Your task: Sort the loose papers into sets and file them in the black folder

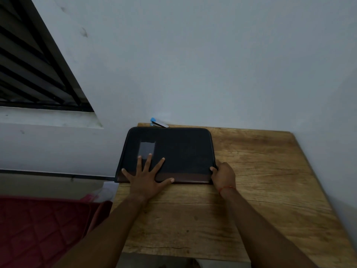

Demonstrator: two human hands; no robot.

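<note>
The wooden table (260, 190) carries the black folder (179, 151) at its far left corner, closed and flat, with its back edge near the wall. It looks like a stiff, padded case with some weight, and the fabric cover is unlikely to slip, so I'd take it by a corner or edge. The left hand (146, 180) lies spread flat on the cover by the front edge. The right hand (224, 176) curls round the near right corner. A blue stapler (158, 122) peeks out behind, mostly hidden. No loose papers show, and I can't tell if any are inside.
</note>
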